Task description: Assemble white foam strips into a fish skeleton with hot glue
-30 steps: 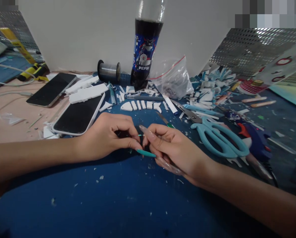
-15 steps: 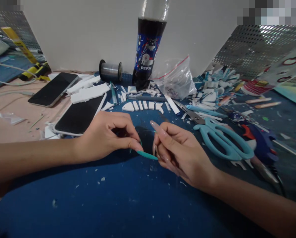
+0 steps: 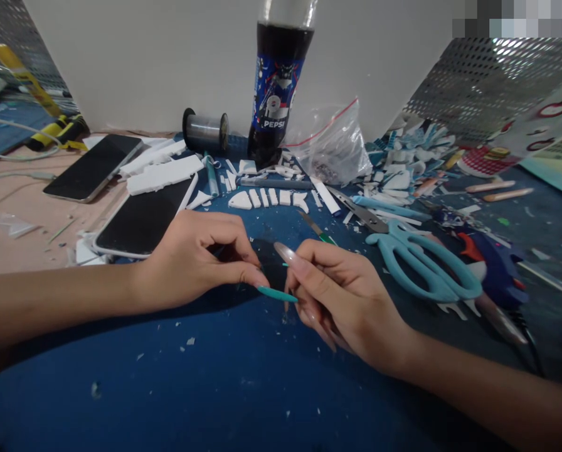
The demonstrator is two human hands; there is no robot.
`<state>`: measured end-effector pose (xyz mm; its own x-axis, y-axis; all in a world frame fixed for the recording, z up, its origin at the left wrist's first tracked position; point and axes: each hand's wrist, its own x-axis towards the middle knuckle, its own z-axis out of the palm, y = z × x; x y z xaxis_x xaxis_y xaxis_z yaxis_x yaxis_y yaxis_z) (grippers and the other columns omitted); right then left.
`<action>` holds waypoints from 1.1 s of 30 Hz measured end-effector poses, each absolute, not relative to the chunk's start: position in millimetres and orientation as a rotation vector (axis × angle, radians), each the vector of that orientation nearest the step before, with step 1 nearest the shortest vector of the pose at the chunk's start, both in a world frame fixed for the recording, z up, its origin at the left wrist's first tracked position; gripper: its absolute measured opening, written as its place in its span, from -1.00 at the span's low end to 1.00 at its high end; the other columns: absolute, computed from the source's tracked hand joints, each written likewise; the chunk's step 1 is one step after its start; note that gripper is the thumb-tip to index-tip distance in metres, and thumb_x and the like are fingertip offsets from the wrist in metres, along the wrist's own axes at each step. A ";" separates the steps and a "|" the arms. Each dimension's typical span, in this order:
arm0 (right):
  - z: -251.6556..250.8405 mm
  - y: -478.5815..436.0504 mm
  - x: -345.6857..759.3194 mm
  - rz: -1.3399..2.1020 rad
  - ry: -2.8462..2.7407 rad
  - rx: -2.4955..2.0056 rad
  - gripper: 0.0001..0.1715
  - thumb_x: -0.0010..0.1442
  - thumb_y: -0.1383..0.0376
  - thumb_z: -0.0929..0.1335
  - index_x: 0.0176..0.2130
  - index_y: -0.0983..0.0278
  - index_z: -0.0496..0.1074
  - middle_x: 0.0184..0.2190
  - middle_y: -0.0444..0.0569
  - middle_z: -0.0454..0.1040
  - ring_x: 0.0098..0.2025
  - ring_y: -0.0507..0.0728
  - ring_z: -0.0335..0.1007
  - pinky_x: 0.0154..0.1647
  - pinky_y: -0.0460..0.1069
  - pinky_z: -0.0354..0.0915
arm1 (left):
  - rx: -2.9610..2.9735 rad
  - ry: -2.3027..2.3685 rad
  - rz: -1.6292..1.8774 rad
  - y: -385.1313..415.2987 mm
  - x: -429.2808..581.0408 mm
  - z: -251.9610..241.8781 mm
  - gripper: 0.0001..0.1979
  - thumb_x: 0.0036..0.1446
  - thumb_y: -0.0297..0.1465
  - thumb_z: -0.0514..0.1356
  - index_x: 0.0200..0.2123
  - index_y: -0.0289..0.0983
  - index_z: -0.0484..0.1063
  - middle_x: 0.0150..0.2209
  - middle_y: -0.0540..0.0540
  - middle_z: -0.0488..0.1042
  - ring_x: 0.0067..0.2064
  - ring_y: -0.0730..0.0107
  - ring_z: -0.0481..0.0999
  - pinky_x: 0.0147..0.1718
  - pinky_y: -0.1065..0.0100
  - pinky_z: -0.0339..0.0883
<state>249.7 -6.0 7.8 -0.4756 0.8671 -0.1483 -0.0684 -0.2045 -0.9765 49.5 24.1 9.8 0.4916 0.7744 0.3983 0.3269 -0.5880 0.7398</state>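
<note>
My left hand [image 3: 203, 254] is closed in a pinch over the blue table. A long teal fingernail [image 3: 277, 294] points from its thumb toward my right hand. My right hand [image 3: 344, 292] is also closed, thumb resting over curled fingers with long glossy pale nails. Anything held between the fingertips is too small or hidden to make out. Just beyond my hands lies a row of white cut pieces forming a fish skeleton [image 3: 272, 198]. A craft knife [image 3: 325, 237] with a green handle lies partly behind my right hand. Blue-handled scissors [image 3: 426, 270] lie to its right.
Behind stand a Pepsi bottle [image 3: 276, 94], a spool of clear line [image 3: 206, 130] and a zip bag [image 3: 337, 147]. Two phones [image 3: 144, 220] lie left. White and blue scraps [image 3: 413, 157] are heaped right, near a dark blue tool [image 3: 495, 267] with a cord.
The view has shifted slightly. My right thumb has risen and moved a little left, and more of the green-handled knife shows. My left hand keeps its pinch.
</note>
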 end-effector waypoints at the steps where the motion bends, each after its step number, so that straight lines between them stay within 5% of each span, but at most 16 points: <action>1: 7.8 -5.9 249.7 1.760 -1.381 -0.979 -0.65 0.29 0.18 0.29 -0.49 0.28 0.31 -0.76 -0.29 0.16 -0.79 -0.14 0.02 -0.80 -0.25 0.09 | 2.144 0.911 0.992 23.9 49.6 9.8 -0.75 -0.05 -0.28 0.38 -0.60 -0.29 0.47 -0.59 0.02 0.47 -0.58 0.60 0.34 -0.62 0.53 0.20; 33: 10.5 -5.4 249.8 1.711 -1.494 -1.077 -0.60 0.29 0.24 0.27 -0.55 0.27 0.22 -0.75 -0.29 0.18 -0.81 -0.16 0.04 -0.83 -0.26 -0.01 | 2.488 0.848 0.940 23.6 49.8 8.2 -0.80 0.11 -0.29 0.27 -0.49 -0.28 0.50 -0.57 0.00 0.47 -0.55 0.58 0.40 -0.56 0.55 0.22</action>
